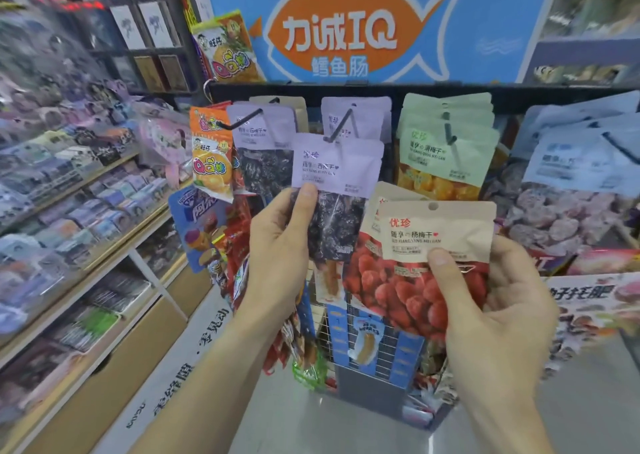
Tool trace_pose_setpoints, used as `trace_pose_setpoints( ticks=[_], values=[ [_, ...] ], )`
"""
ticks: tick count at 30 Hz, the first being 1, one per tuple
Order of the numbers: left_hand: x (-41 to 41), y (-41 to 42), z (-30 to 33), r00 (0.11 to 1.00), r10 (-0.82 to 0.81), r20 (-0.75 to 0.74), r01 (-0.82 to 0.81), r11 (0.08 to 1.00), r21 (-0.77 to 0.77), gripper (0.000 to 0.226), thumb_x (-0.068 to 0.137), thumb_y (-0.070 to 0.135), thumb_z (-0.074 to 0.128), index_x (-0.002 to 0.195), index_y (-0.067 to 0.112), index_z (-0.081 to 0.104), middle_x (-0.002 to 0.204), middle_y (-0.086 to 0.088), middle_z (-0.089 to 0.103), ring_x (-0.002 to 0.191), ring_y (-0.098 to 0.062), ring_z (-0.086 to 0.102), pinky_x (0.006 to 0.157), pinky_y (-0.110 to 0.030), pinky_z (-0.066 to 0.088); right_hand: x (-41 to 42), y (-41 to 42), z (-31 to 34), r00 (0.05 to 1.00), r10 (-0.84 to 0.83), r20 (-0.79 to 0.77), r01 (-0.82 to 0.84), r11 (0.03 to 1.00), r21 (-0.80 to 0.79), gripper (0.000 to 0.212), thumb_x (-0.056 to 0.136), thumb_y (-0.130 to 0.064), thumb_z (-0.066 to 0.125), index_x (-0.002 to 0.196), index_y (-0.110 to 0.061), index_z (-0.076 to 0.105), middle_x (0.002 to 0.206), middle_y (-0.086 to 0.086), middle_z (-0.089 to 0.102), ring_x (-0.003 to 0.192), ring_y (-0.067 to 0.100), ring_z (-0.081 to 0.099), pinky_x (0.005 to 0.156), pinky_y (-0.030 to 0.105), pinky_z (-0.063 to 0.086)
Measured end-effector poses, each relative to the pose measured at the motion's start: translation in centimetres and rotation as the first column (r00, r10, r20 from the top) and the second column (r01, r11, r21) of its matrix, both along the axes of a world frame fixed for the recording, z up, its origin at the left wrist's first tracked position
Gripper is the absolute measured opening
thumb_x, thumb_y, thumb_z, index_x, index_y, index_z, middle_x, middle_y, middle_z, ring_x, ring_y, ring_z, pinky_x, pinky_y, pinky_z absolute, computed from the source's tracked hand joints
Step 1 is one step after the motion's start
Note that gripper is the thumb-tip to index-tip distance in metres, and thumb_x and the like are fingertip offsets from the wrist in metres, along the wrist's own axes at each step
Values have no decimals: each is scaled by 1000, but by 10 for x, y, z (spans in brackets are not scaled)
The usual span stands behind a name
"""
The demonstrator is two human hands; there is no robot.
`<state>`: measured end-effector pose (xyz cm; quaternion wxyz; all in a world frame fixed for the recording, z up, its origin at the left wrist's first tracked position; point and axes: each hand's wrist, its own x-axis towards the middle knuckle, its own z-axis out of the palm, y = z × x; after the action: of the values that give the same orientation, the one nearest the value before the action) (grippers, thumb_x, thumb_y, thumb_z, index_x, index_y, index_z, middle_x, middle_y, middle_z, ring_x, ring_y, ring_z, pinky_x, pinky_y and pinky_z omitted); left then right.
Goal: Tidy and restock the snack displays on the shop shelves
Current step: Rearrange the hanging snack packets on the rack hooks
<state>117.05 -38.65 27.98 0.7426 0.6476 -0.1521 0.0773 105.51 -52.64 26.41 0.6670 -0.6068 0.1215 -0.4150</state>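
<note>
My left hand [277, 242] grips a purple-topped pouch of dark dried plums [337, 183] whose hole sits at the tip of a black peg [341, 124] on the rack. My right hand [498, 301] holds beige-topped pouches of red dried fruit [433, 242] in front of the rack, thumb pressed on the front one; a second pouch shows behind it. More purple pouches [263, 141] hang on the peg to the left. Green-topped pouches [446, 141] and pale blue pouches [575, 162] hang to the right.
A blue fish-logo sign [346, 27] tops the wire display rack [367, 349]. Orange gummy packs [211, 155] hang at its left edge. Wooden shelves [104, 245] of small packets run along the left. Grey floor [294, 419] lies below.
</note>
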Motion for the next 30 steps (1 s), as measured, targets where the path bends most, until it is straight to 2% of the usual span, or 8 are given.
trace_pose_setpoints(
  ticks=[3,7,10,13,16,22,26,30],
  values=[
    [-1,2,-4,1000,0,-16,-1,999,-32,26,107,34,54,98,22,76,105,-14,77,95,-42,71,69,-52,52,-2,0,1,1000,13,5,-13,1000,-10,24,87,-5,73,103,-21,66,102,-10,77,100,8,72,82,17,55],
    [-4,4,-7,1000,-8,-27,7,998,-59,26,108,28,51,105,22,76,112,-8,77,110,-34,71,94,-55,56,-3,0,1,999,35,-7,-35,999,-26,21,87,-5,73,100,-19,65,100,-9,77,98,8,72,80,17,56],
    [-2,5,-8,1000,19,-10,-19,999,-43,26,108,29,52,101,23,76,111,-12,76,110,-37,69,101,-63,51,-2,3,2,999,53,-1,-53,998,-23,21,87,-3,73,98,-20,65,99,-9,77,97,7,72,77,14,56],
    [-3,4,-4,1000,12,12,-11,997,-71,29,107,24,54,93,29,78,106,-1,78,103,-19,72,91,-42,58,-3,5,3,997,76,6,-76,997,-3,24,86,-3,73,98,-23,66,97,-10,77,96,6,72,76,13,55],
    [-9,4,0,1000,10,24,-7,993,-115,39,106,17,53,86,35,81,98,9,79,95,-6,72,79,-21,55,-4,5,2,997,71,-4,-71,997,-6,24,86,-3,73,99,-22,66,99,-10,77,98,8,73,79,15,56],
    [-8,5,-1,999,49,17,-46,988,-149,26,105,18,55,88,19,74,96,0,76,91,-16,69,78,-28,56,-5,7,2,997,82,-3,-82,997,1,21,87,-5,72,102,-18,66,101,-7,77,99,11,73,83,22,58],
    [-7,5,0,997,71,-6,-71,984,-164,23,104,19,57,87,17,72,91,-2,74,86,-18,66,74,-33,53,-6,10,3,996,91,11,-91,996,10,23,87,-3,72,100,-21,66,100,-8,78,98,9,73,82,20,58],
    [-5,4,3,997,80,-23,-83,984,-157,24,104,19,57,90,4,69,90,-1,74,84,-14,67,74,-28,54,-6,13,4,995,97,18,-97,995,15,23,86,-3,72,99,-21,66,100,-9,78,98,9,73,81,19,58]
  ],
)
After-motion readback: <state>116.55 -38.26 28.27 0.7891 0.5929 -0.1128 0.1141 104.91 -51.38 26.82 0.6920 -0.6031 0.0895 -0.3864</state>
